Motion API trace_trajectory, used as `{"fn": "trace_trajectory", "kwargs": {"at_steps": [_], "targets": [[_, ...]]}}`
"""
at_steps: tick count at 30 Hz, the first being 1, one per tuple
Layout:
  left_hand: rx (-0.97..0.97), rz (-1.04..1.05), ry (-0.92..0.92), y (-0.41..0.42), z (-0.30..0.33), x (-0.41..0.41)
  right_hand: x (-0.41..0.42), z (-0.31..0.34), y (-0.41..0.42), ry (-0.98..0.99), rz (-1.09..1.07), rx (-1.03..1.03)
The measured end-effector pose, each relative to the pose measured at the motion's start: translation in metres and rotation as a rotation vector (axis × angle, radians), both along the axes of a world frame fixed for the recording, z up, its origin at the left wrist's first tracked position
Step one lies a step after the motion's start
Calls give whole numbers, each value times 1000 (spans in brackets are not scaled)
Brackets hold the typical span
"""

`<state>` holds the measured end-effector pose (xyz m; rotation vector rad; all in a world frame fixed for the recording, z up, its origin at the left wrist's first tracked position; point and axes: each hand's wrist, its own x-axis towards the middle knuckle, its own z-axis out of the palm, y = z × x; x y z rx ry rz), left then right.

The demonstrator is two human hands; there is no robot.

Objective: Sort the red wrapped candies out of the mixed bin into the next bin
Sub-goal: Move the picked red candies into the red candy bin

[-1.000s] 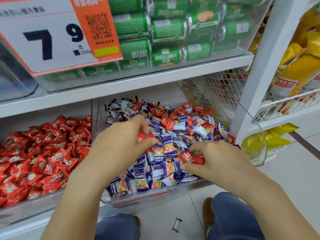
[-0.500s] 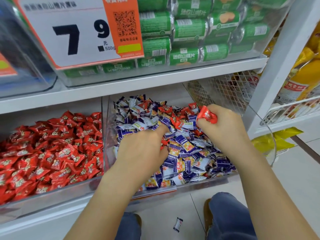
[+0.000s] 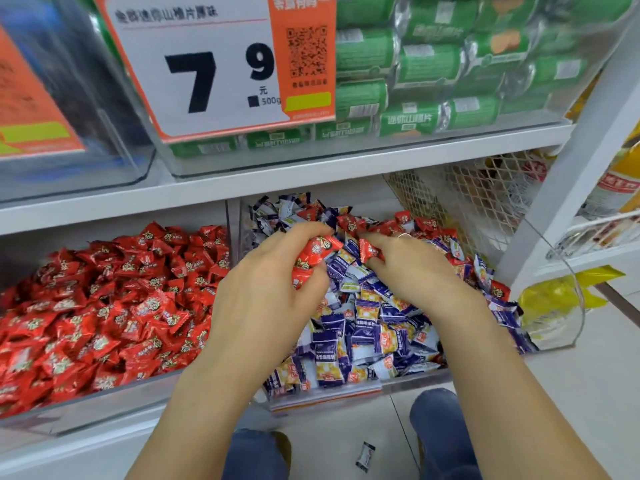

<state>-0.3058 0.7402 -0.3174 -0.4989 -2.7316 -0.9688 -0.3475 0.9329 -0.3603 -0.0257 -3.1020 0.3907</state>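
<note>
Several small red foil-wrapped candies (image 3: 313, 254) bunching in left hand (image 3: 277, 289), clenched over clear mixed bin (image 3: 325, 396); right hand (image 3: 412, 268) pinching one more red candy (image 3: 369, 251). Likely light, crinkly, slippery; pinching twisted wrapper ends looking best. Red-filled neighbouring bin (image 3: 104, 400) sitting just left.

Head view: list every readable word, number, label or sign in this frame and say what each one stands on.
"7 9" and "元", "500g": white price sign on the upper clear bin.
Headline characters above the price: too blurred to read surely.
QR code with tiny text: orange strip of that sign, unreadable.
"迷你山楂片": green packs.
Red candies and purple candies: print too small.
Left orange sign: blurred.
</note>
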Motion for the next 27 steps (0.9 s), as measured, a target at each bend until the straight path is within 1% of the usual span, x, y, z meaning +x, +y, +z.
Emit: {"fn": "trace_trajectory", "kwargs": {"at_steps": [1,3,5,7,9,13,15,16,18,20,22,24,27], "targets": [[6,0,2,-2,0,0,-1,-2,-2,22,-6,24],[49,-8,3,-6,1,1,-1,-5,-5,62,-29,5],[125,-15,-11,-10,4,2,1,-3,-3,96,-61,-77],[214,-17,-45,-17,7,2,4,5,3,173,-83,-169],[288,-24,-72,-26,9,2,9,14,10,239,-100,-318],[360,25,-84,-53,12,2,20,34,2,249,-56,-810],[394,67,-83,-70,15,4,26,43,-12,210,-23,-932],[408,88,-87,-78,17,5,30,47,-21,184,9,-962],[435,133,-96,-92,19,5,41,53,-41,135,110,-923],[471,173,-131,-106,17,2,53,57,-64,101,223,-811],[492,221,-184,-117,13,-3,60,60,-91,117,307,-706],[499,265,-238,-127,10,-7,63,62,-118,163,353,-690],[533,287,-296,-141,8,-7,60,58,-149,182,372,-744]]}}
